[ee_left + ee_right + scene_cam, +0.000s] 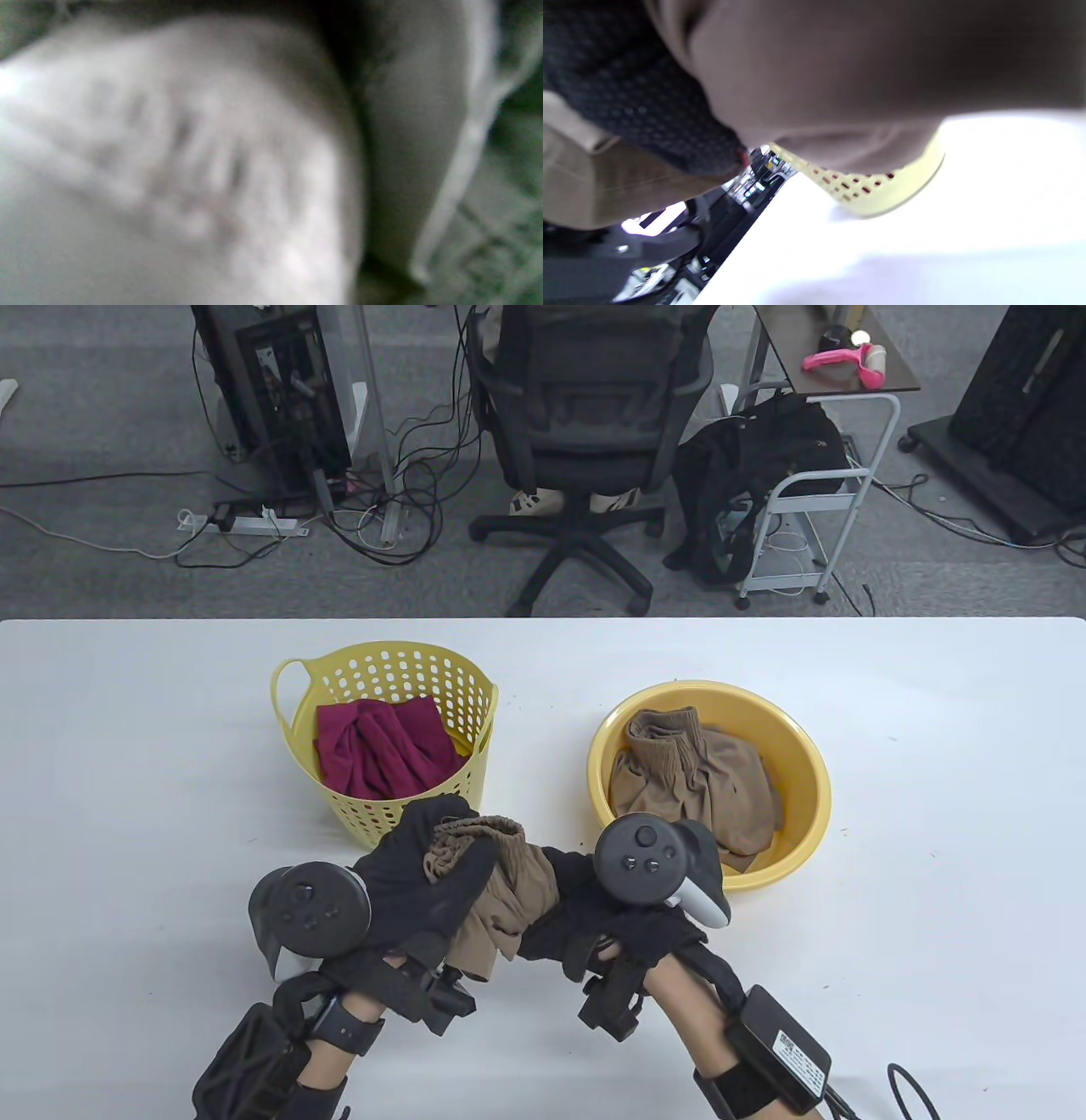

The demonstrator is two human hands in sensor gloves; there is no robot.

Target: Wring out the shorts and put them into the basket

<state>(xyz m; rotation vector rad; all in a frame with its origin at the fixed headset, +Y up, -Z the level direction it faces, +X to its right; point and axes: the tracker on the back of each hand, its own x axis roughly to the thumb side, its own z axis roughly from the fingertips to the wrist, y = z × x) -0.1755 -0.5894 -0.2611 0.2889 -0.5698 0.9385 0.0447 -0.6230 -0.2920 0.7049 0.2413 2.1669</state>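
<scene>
Grip: left hand [424, 874] and right hand [585, 912] both clench the tan shorts [509, 891].
Risk: drips wet the table [933, 857]; a slack hold drops them short of the basket [475, 704].

Table view looks down from above the white table [127, 780]; right wrist view, tilted and close, shares the yellow basket [386, 806]; left wrist view is blurred.

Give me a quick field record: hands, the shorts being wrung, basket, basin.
left hand: grips one end of the tan shorts
right hand: grips the other end
tan shorts: bunched between both hands, above the table, in front of the basket
basket: yellow, perforated, holds a dark red garment
basin: yellow, holds another tan garment
left wrist view: too blurred to read
</scene>
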